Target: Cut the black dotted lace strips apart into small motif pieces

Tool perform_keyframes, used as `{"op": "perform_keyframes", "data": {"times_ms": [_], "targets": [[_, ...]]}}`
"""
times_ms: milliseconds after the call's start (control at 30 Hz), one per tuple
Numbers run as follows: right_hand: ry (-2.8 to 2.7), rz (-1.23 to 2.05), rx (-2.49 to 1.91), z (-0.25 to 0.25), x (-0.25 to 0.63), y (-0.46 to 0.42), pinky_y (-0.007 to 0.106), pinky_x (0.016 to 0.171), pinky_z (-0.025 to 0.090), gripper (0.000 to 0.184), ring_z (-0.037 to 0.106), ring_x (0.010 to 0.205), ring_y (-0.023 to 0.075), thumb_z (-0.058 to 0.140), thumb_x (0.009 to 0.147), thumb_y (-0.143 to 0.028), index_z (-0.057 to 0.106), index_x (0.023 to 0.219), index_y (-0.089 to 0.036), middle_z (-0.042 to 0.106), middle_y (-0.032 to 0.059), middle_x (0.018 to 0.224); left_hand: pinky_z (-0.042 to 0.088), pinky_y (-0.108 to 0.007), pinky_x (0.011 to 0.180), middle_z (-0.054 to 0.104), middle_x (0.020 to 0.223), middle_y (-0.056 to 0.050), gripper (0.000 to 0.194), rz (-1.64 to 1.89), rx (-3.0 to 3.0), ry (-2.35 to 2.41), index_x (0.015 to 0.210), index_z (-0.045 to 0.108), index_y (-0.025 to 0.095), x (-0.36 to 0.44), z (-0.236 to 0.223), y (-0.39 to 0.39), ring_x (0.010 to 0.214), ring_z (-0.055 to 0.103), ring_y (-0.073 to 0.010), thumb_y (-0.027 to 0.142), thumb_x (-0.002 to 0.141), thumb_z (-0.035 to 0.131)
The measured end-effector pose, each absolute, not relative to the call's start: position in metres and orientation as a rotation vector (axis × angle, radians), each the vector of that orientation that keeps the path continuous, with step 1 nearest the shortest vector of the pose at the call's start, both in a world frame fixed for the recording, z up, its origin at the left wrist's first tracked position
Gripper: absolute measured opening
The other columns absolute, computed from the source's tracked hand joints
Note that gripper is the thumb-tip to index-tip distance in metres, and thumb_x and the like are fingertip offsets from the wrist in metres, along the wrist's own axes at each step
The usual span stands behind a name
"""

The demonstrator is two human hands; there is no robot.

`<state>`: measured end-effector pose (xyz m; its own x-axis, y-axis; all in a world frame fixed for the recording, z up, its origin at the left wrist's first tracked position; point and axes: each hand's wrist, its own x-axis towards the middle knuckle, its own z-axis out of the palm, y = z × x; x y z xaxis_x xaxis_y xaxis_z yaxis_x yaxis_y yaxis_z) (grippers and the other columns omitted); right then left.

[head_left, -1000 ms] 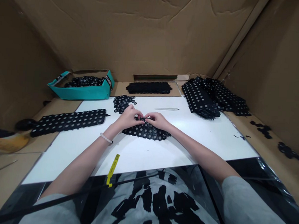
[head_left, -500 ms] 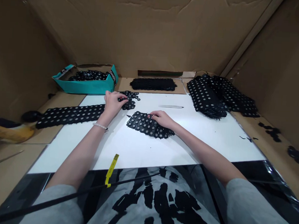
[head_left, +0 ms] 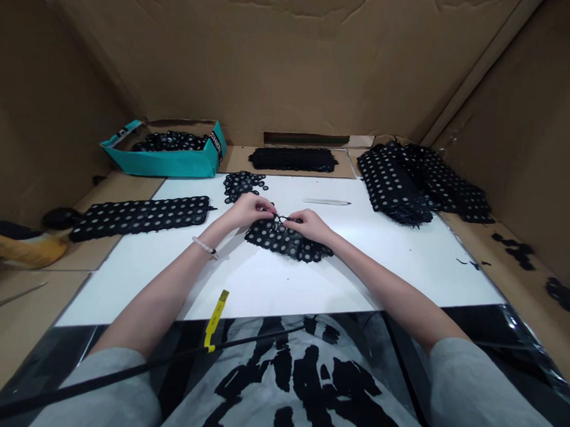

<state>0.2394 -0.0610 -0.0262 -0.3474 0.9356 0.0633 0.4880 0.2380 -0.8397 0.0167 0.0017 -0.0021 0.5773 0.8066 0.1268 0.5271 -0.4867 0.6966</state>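
A black dotted fabric piece (head_left: 283, 240), rough-edged and set with pale round spots, lies on the white board in front of me. My right hand (head_left: 310, 226) is closed in a pinch on its upper edge. At the same edge, just to the left, my left hand (head_left: 252, 210) pinches with thumb and fingers; a thin dark bit of the edge stretches between both fingertips. Behind my left hand sits a loose heap of small black discs (head_left: 240, 184) with grey centres.
A long dotted strip (head_left: 144, 217) lies at left. Behind it stands a teal box (head_left: 166, 164) with dotted pieces inside. A white pen-like tool (head_left: 326, 201), a stacked dark bundle (head_left: 292, 159) and folded dotted fabric (head_left: 394, 184) lie farther back. Tweezers (head_left: 10, 300) rest far left.
My left hand has come from the disc heap, right and nearer, to the fabric piece's upper edge beside my right hand. My right hand has kept its pinch and barely moved.
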Motion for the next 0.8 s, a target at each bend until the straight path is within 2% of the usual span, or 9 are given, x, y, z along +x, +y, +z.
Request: {"op": "perform_keyframes", "data": {"times_ms": [167, 267, 333, 433, 567, 667, 800], "targets": [[-2.015, 1.006, -1.283, -0.025, 0.245, -0.059, 0.026, 0.064, 0.031, 0.036, 0.043, 0.063, 0.0124, 0.056, 0.079, -0.047, 0.063, 0.065, -0.014, 0.051, -0.0013, 0.06, 0.048, -0.038, 0.074, 0.073, 0.082, -0.007, 0.016, 1.053, 2.101, 1.436, 0.08, 0.075, 0.019, -0.021, 0.003, 0.026, 0.075, 0.062, -0.0229, 0.033, 0.074, 0.069], [-2.028, 1.01, -1.255, -0.023, 0.247, -0.06, 0.026, 0.062, 0.029, 0.041, 0.04, 0.063, 0.012, 0.054, 0.08, -0.051, 0.061, 0.064, -0.014, 0.047, -0.0016, 0.06, 0.041, -0.047, 0.09, 0.07, 0.094, -0.011, 0.016, 1.103, 2.258, 1.585, 0.083, 0.075, 0.021, -0.031, -0.001, 0.032, 0.096, 0.057, -0.03, 0.033, 0.078, 0.067], [-2.055, 1.018, -1.226, -0.021, 0.248, -0.061, 0.026, 0.062, 0.03, 0.043, 0.04, 0.063, 0.0122, 0.053, 0.081, -0.053, 0.062, 0.066, -0.014, 0.049, -0.001, 0.061, 0.036, -0.05, 0.096, 0.067, 0.102, -0.011, 0.022, 1.03, 2.404, 1.54, 0.094, 0.075, 0.021, -0.026, -0.004, 0.029, 0.104, 0.051, -0.0315, 0.037, 0.082, 0.064], [-2.114, 1.063, -1.159, -0.019, 0.251, -0.061, 0.026, 0.064, 0.032, 0.044, 0.043, 0.066, 0.0128, 0.055, 0.081, -0.054, 0.067, 0.075, -0.013, 0.056, 0.0005, 0.066, 0.035, -0.046, 0.095, 0.067, 0.103, -0.009, 0.031, 0.707, 2.608, 1.232, 0.108, 0.072, 0.023, -0.011, -0.006, 0.019, 0.1, 0.048, -0.0278, 0.04, 0.087, 0.057], [-2.177, 1.149, -1.079, -0.016, 0.256, -0.06, 0.026, 0.066, 0.034, 0.045, 0.044, 0.067, 0.0132, 0.058, 0.08, -0.056, 0.071, 0.082, -0.012, 0.06, 0.0013, 0.07, 0.035, -0.042, 0.09, 0.063, 0.118, -0.007, 0.032, 0.381, 2.711, 0.964, 0.113, 0.071, 0.028, 0.003, -0.01, 0.006, 0.1, 0.042, -0.0263, 0.032, 0.09, 0.048], [-2.206, 1.18, -1.044, -0.013, 0.258, -0.06, 0.026, 0.066, 0.035, 0.045, 0.045, 0.066, 0.0132, 0.058, 0.08, -0.055, 0.071, 0.082, -0.013, 0.06, 0.0008, 0.069, 0.034, -0.042, 0.089, 0.066, 0.114, -0.006, 0.033, 0.343, 2.689, 0.955, 0.11, 0.072, 0.029, 0.008, -0.014, 0.001, 0.098, 0.042, -0.027, 0.025, 0.088, 0.047], [-2.201, 1.184, -1.027, -0.01, 0.258, -0.063, 0.026, 0.067, 0.036, 0.044, 0.048, 0.067, 0.0139, 0.057, 0.08, -0.055, 0.071, 0.079, -0.013, 0.062, 0.0008, 0.07, 0.035, -0.045, 0.088, 0.072, 0.099, -0.008, 0.022, 0.555, 2.675, 1.149, 0.095, 0.075, 0.025, 0.006, -0.011, 0.002, 0.097, 0.045, -0.0295, 0.029, 0.085, 0.055]]}}
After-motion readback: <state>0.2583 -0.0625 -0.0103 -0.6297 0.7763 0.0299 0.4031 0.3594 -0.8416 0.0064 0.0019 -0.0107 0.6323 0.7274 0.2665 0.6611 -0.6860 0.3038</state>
